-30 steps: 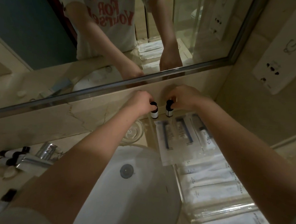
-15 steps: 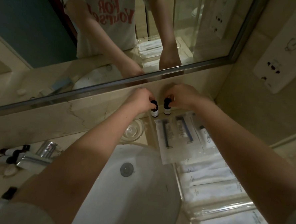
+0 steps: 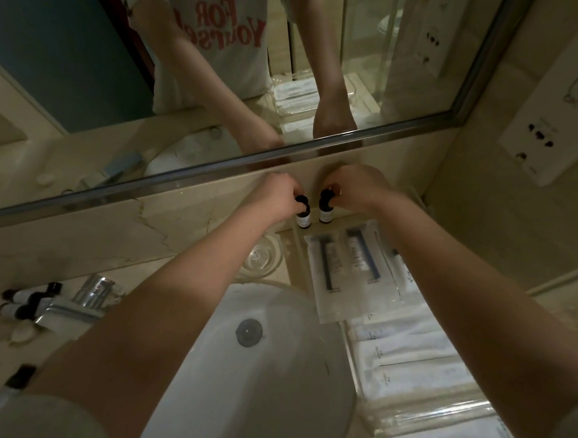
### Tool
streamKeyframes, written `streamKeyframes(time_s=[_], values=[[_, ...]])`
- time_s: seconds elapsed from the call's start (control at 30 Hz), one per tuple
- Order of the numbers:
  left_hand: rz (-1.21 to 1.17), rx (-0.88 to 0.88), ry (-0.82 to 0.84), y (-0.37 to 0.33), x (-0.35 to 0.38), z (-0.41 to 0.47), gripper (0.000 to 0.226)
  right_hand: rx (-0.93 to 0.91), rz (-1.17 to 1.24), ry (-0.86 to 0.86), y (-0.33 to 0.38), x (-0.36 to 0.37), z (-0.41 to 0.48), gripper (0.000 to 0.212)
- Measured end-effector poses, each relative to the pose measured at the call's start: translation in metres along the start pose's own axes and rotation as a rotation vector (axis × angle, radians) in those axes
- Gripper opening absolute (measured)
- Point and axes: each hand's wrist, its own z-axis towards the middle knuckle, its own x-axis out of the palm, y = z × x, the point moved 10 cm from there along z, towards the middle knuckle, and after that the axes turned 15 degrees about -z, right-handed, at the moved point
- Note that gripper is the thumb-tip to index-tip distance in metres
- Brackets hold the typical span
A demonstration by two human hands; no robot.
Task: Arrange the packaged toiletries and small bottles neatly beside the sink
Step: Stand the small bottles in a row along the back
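Head view: left hand (image 3: 275, 197) still pinches left bottle (image 3: 303, 218), right hand (image 3: 360, 189) right bottle (image 3: 325, 214), fingers at caps.

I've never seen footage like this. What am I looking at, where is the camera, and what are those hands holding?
No machine here: a person wears a camera on the head, looking forward and down. The mirror shows their reflection. The left hand grips the left bottle by its cap, the right hand the right bottle; both are small, dark and upright by the wall behind the white sink. Sealed toiletry packets lie right of it, a glass dish near it, spare bottles by the tap.
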Motion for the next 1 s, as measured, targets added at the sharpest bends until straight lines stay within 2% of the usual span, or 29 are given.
streamKeyframes(time_s=[0.27,0.47,0.6,0.8,1.0], values=[[-0.002,-0.010,-0.008,0.002,0.001,0.001,0.028,0.004,-0.017,-0.015,0.000,0.000,0.003,0.018],[0.008,-0.028,-0.016,0.005,-0.003,-0.001,0.038,0.003,-0.027,0.014,0.002,-0.008,-0.007,0.031],[0.020,-0.036,-0.053,0.007,-0.016,-0.015,0.043,0.024,-0.053,-0.039,0.007,-0.023,-0.023,0.042],[0.113,0.005,-0.137,0.009,-0.045,-0.079,0.045,0.024,-0.074,-0.197,0.038,-0.046,-0.066,0.029],[0.126,0.003,-0.211,0.030,-0.074,-0.161,0.045,-0.029,-0.066,-0.266,0.097,-0.059,-0.113,0.040]])
